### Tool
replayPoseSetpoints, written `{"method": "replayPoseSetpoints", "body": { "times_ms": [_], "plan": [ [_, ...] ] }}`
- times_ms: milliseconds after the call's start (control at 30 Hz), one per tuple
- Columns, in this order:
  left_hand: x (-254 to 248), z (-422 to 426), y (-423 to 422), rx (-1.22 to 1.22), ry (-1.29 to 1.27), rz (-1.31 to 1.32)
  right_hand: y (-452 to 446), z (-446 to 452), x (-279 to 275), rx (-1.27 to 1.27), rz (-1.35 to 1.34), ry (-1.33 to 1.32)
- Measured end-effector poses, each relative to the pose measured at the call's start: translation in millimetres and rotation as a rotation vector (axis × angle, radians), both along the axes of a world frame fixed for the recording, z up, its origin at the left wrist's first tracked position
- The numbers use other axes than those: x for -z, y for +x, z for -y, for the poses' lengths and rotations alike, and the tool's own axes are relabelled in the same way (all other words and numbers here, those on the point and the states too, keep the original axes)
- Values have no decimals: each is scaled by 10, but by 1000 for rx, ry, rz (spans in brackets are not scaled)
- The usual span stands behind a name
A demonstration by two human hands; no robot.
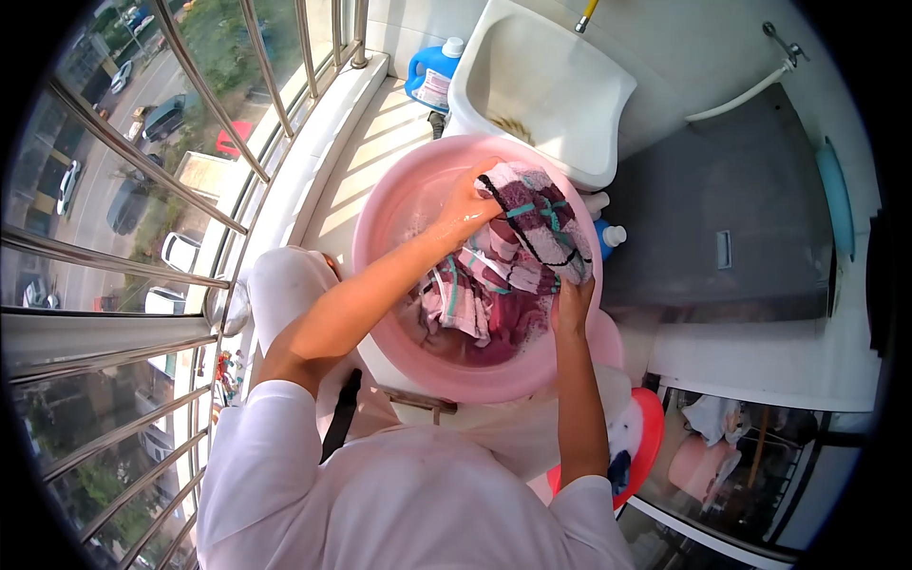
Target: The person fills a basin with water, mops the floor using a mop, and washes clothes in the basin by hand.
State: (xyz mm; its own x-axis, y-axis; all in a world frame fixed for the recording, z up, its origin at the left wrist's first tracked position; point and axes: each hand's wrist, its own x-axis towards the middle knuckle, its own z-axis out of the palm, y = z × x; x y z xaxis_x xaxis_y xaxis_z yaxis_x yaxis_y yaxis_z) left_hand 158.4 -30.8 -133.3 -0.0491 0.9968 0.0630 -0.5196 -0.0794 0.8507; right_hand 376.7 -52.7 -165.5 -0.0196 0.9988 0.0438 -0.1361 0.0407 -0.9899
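A large pink basin (380,328) stands in front of me with soapy water in it. Above its right half, I hold up part of a wet plaid cloth (540,217) in pink, purple and black with teal stripes. My left hand (467,207), wet with suds, grips the cloth's upper left edge. Lower on the right, my right hand (573,302) holds its bottom end, the fingers partly hidden by the fabric. More plaid fabric (463,302) hangs down or lies in the water below, beside a dark red cloth (518,323).
A white sink (541,90) stands behind the basin, with a blue detergent jug (435,74) at its left. Another blue bottle (611,236) is right of the basin. Metal railings (161,157) line the left. A grey-topped cabinet (712,228) and red basin (646,446) are at right.
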Motion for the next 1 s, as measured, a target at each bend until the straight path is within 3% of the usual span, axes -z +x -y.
{"method": "replayPoseSetpoints", "body": {
  "times_ms": [33,167,300,400,500,600,633,700,733,800,867,933,1000],
  "plan": [
    [40,-12,20,-108,-100,61,9,-18,-217,-33,-8,49],
    [-36,33,-19,-59,31,158,-68,-117,-1036,-78,48,184],
    [-134,76,-96,50,-14,-66,-189,-134,-1809,-167,144,246],
    [-242,137,-76,-60,15,-164,-278,-157,-2015,-259,224,189],
    [147,4,-93,-200,-210,-28,-211,-374,-1512,-208,323,-11],
    [503,-78,-333,-153,-467,32,-276,-579,-725,-312,455,-200],
    [609,-86,-383,-165,-513,-70,-281,-678,-422,-361,444,-289],
    [767,-127,-461,-194,-601,-278,-221,-1004,584,-250,481,-219],
    [799,-122,-443,-249,-499,-592,-349,-991,566,-241,517,-347],
    [831,-26,-294,-347,-270,-1209,-523,-1025,905,-98,665,-336],
    [734,25,-186,-471,58,-1297,-582,-929,1359,-147,1350,151],
    [897,-53,-156,46,-110,-1076,-559,-934,1352,-436,1399,251],
    [1459,-135,-13,175,-345,-823,-502,-1050,1379,-592,1563,282]
  ]
}}
